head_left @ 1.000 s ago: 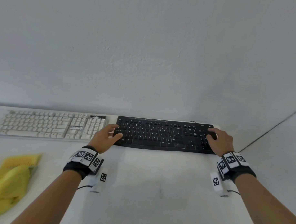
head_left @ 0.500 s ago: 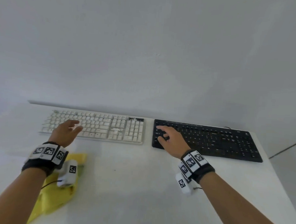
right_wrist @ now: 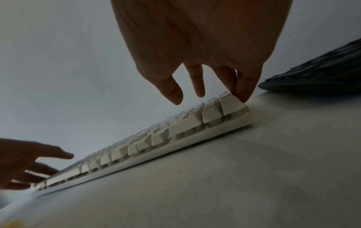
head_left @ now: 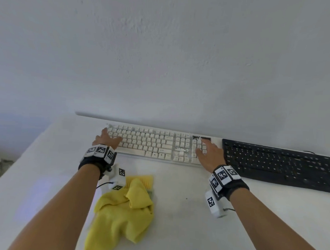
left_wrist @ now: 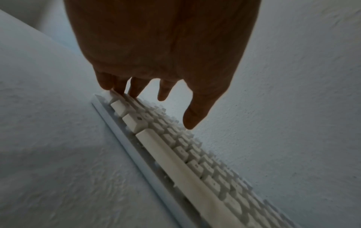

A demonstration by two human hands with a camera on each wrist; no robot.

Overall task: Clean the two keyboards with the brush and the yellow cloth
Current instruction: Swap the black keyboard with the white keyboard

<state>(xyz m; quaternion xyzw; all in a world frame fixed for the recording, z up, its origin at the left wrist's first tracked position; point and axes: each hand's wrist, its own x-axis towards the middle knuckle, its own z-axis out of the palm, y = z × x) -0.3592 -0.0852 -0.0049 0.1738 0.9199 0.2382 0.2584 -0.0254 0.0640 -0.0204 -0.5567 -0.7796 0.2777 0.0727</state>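
Change, left hand: a second ago the left hand [head_left: 106, 141] lay at the left end of the black keyboard [head_left: 282, 164]; now it is at the left end of the white keyboard [head_left: 156, 145].
Change, right hand: a second ago the right hand [head_left: 210, 157] was at the black keyboard's right end; half a second ago it was on that keyboard's left end; now it is on the white keyboard's number pad.
Change, view: the head camera has swung left, so the white keyboard sits mid-picture and the black one runs off the right edge.
Left grip: fingers straight and spread, holding nothing; the fingertips [left_wrist: 119, 89] touch the keys at the white keyboard's far left corner, thumb hanging free above the keys.
Right grip: fingers relaxed and spread, holding nothing; the outer fingertips [right_wrist: 244, 94] touch the end key at the white keyboard's right end, the other fingers hover above it.
White keyboard: flat on the table [head_left: 185, 219], against the wall [head_left: 162, 59].
Black keyboard: just right of the white keyboard, a narrow gap between them, also at the wall.
Cloth: the yellow cloth [head_left: 121, 215] lies crumpled on the table, in front of the white keyboard's left half, under the left wrist.
Brush: I cannot tell where it is; a straight yellow and grey edge shows at the cloth's far side.
Containers: I see nothing of that sort.
Writing: key legends are too small to read; a dark speckled patch [head_left: 201, 138] sits above the white keyboard's number pad.
Wrists: each carries a black band with square black-and-white markers [head_left: 222, 176].
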